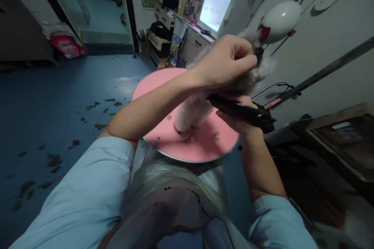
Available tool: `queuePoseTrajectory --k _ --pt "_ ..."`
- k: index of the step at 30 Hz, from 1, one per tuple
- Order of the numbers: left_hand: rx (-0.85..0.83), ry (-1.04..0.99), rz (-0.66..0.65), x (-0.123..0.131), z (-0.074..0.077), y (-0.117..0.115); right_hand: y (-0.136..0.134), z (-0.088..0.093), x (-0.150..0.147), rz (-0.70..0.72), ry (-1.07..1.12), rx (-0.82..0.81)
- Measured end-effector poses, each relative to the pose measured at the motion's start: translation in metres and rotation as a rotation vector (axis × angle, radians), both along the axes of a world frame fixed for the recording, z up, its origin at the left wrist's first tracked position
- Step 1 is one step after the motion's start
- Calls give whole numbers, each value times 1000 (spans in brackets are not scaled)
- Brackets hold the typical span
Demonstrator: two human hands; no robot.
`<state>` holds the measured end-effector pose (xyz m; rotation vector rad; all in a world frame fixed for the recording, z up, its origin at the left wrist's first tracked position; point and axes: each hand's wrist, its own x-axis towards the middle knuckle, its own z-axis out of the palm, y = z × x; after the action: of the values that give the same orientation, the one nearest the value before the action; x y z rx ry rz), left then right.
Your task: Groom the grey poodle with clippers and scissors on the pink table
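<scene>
A small dog with pale fluffy fur stands on a round pink grooming table (222,146); its clipped leg (187,114) shows below my arm. My left hand (228,60) reaches across the dog and is closed at its head, beside a small dark tip that may be its nose. Most of the dog's head and body is hidden behind my hands. Held in my right hand (238,120) are black hair clippers (242,113), with their blade end pointing left, close under the dog's body.
Clumps of cut hair (54,159) lie on the blue floor, with a few tufts on the table. A metal pole (321,76) slants in from the right, near a dark wooden stand (344,136). Behind stand a lit white cabinet (217,2) and stacked carriers (160,41).
</scene>
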<state>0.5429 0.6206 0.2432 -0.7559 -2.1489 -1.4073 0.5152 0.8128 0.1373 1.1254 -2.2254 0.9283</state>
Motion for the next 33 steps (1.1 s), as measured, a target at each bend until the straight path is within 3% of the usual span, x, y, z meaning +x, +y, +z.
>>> queuePoseTrajectory --k 3,5,11,18,21,24,26,29,33 --pt "-41 -17 34 2 2 -2 -2 -30 -2 62 48 20" --pt "-55 -33 54 3 3 -2 1 -41 1 65 24 37" --pt "-16 -11 -30 7 3 1 4 -32 1 -34 133 -224" --pt "-46 -21 -49 3 6 4 -22 -56 12 2 -28 -114" --pt "-109 -9 -73 2 12 11 -20 -50 23 -51 127 -331" --pt "-174 -28 -58 0 19 21 -24 -40 22 -212 345 -504" --pt "-198 -32 -36 -1 22 28 -33 -41 18 -265 306 -437" --pt "-253 -50 -7 -1 24 35 -43 -49 18 -198 67 -279" --pt "-286 -24 -33 1 28 38 -38 -46 24 -204 35 -348"
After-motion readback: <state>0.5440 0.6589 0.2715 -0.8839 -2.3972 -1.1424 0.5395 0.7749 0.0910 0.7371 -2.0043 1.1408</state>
